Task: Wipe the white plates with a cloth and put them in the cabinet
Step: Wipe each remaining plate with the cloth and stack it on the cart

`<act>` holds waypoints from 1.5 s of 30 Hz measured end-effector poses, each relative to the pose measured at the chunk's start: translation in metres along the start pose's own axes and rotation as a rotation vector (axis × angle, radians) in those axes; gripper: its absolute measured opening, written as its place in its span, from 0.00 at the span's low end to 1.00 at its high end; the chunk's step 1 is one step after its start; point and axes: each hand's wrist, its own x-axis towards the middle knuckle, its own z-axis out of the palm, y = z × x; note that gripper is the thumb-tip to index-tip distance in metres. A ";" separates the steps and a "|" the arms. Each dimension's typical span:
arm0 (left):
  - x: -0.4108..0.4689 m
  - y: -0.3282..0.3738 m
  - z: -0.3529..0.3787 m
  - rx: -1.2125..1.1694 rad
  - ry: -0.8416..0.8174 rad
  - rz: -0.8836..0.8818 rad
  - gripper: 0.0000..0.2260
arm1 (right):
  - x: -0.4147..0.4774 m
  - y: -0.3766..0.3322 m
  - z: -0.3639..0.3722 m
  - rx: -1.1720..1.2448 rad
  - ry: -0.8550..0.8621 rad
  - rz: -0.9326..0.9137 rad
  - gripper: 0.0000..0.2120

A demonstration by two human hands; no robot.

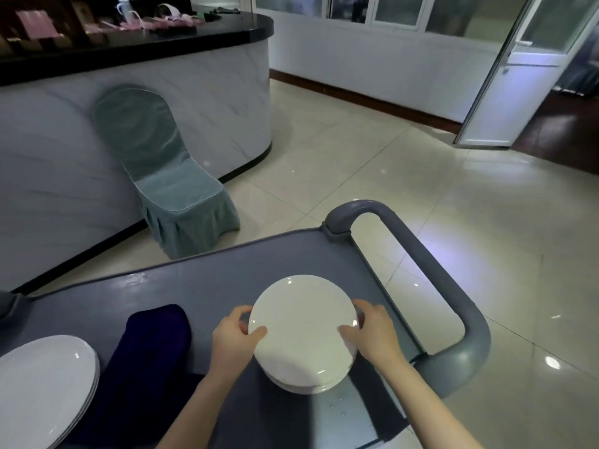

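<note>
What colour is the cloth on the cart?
Dark navy-purple cloth, plain; head view, left of the left hand.

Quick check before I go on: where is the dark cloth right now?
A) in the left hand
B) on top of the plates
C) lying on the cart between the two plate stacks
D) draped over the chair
C: the dark cloth lies on the cart, between the side stack and the plate stack that the left hand and right hand grip.

white plates [303, 332], grey cart [201, 280], dark purple cloth [152, 345], teal chair cover [171, 176]
</note>
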 end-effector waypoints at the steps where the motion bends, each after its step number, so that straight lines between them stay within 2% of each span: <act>1: -0.001 0.000 0.001 -0.020 0.008 -0.010 0.14 | 0.000 0.000 0.000 0.025 0.000 0.004 0.19; 6: -0.004 0.002 -0.001 -0.102 0.032 -0.052 0.14 | 0.002 -0.002 -0.001 0.080 0.017 -0.013 0.22; 9: -0.006 0.002 -0.011 -0.159 0.035 -0.060 0.16 | 0.002 -0.010 0.001 0.148 0.022 -0.037 0.17; 16: -0.016 -0.008 -0.055 -0.320 0.085 -0.152 0.16 | 0.001 -0.050 0.033 0.537 -0.128 -0.118 0.16; 18: -0.019 -0.017 -0.071 -0.343 0.116 -0.167 0.13 | -0.001 -0.062 0.052 0.631 -0.170 -0.092 0.15; 23: -0.023 -0.041 -0.113 -0.501 0.120 -0.183 0.08 | 0.002 -0.081 0.092 0.754 -0.091 -0.009 0.11; 25: -0.017 -0.056 -0.123 -0.374 0.177 -0.149 0.09 | 0.003 -0.086 0.101 0.761 -0.080 0.019 0.10; 28: -0.002 -0.078 -0.131 0.062 0.262 -0.102 0.13 | 0.006 -0.091 0.105 0.745 -0.066 0.035 0.11; 31: 0.014 -0.093 -0.126 0.304 0.190 -0.084 0.21 | 0.005 -0.097 0.104 0.706 -0.082 0.003 0.14; 35: 0.031 -0.108 -0.116 0.643 0.123 -0.112 0.31 | 0.008 -0.097 0.109 0.713 -0.047 0.054 0.12; 37: 0.039 -0.116 -0.118 0.710 0.114 -0.113 0.30 | 0.010 -0.097 0.113 0.704 -0.037 0.074 0.12; 40: 0.045 -0.124 -0.126 0.732 0.134 -0.044 0.20 | 0.012 -0.098 0.115 0.698 -0.033 0.085 0.11; 42: 0.044 -0.127 -0.131 0.659 0.146 -0.033 0.15 | 0.014 -0.099 0.117 0.678 -0.022 0.096 0.11; 45: 0.036 -0.125 -0.140 0.416 0.231 -0.087 0.13 | 0.019 -0.099 0.119 0.632 -0.020 0.107 0.10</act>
